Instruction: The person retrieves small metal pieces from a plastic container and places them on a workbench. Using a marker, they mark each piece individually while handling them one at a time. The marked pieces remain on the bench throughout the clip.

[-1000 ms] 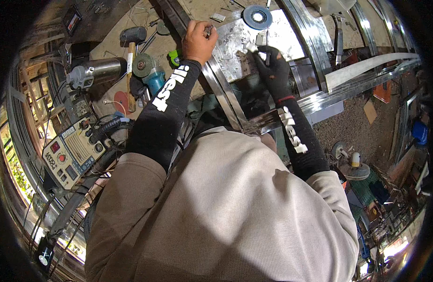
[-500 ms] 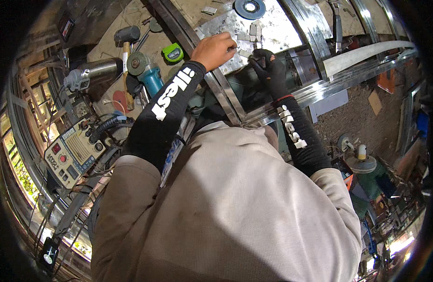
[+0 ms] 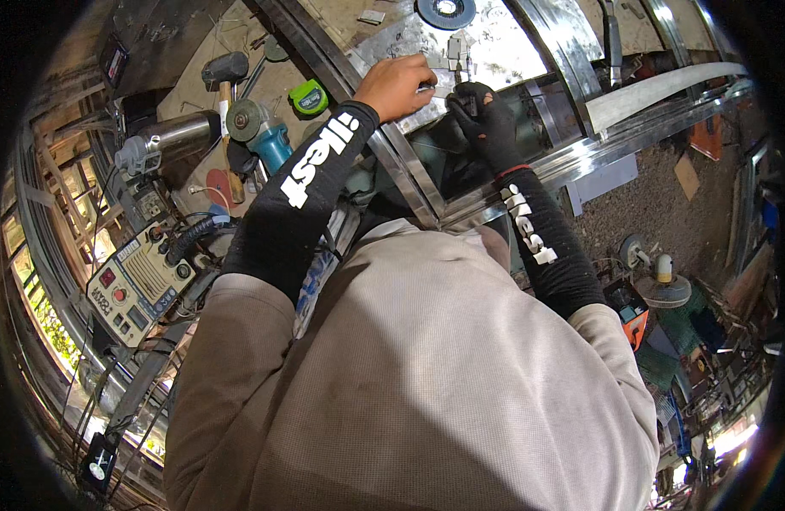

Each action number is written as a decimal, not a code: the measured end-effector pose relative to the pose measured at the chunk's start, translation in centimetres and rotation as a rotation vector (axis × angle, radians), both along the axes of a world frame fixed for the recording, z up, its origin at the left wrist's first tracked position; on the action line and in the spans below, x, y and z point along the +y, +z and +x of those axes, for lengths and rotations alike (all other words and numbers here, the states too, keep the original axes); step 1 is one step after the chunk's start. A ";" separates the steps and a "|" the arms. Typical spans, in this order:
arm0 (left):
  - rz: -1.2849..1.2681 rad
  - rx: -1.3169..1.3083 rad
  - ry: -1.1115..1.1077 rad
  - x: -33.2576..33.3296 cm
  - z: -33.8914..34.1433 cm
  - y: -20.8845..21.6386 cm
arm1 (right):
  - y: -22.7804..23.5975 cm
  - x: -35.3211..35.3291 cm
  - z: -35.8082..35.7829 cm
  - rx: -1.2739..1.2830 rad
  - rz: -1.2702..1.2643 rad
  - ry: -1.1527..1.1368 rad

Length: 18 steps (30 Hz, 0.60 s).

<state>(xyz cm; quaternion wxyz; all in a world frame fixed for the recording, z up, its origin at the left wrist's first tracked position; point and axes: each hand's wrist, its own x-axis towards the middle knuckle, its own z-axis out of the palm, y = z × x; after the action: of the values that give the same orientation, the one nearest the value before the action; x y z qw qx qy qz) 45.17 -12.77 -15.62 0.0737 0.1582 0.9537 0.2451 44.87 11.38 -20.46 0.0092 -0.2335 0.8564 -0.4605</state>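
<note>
My bare left hand point(image 3: 398, 88) is over the near left edge of a shiny metal plate point(image 3: 507, 51). Its fingers are curled together, and whatever they hold, if anything, is too small to name. Beside it on the right, my right hand point(image 3: 486, 128) wears a black glove with a fingertip uncovered. Thumb and fingers close around something dark that I cannot make out. Just beyond both hands, several small flat metal pieces point(image 3: 456, 53) lie on the plate. A grey abrasive disc point(image 3: 446, 10) rests at the plate's far edge.
Steel square tubes point(image 3: 405, 175) frame the work area. To the left lie a green tape measure point(image 3: 308, 99), a teal angle grinder point(image 3: 271, 146), a hammer point(image 3: 225, 71) and a metal cylinder point(image 3: 175, 138). A welding machine point(image 3: 139, 285) stands lower left. A fan point(image 3: 665, 289) is at right.
My left hand has shifted slightly right and its fingers sit closer to my right hand. My right hand has moved slightly toward the left. The whole view has tilted a little.
</note>
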 end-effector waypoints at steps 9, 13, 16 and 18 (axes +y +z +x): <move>0.089 0.052 0.039 0.1 0.3 -0.3 | 1.0 -0.1 0.2 -0.106 0.017 0.002; 0.063 0.066 0.013 0.1 0.2 -0.4 | 1.1 -0.3 0.2 -0.058 0.025 -0.008; 0.029 0.042 0.012 0.1 0.2 -0.4 | 0.9 -0.2 0.2 -0.008 -0.006 -0.003; 0.018 0.037 0.010 0.2 0.2 -0.5 | 0.6 -0.1 0.3 0.013 -0.018 -0.004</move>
<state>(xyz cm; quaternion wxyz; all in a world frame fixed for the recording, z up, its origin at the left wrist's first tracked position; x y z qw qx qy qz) 45.34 -12.61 -16.10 0.0533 0.1589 0.9534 0.2510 45.14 11.27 -19.88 0.0008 -0.2350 0.8527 -0.4665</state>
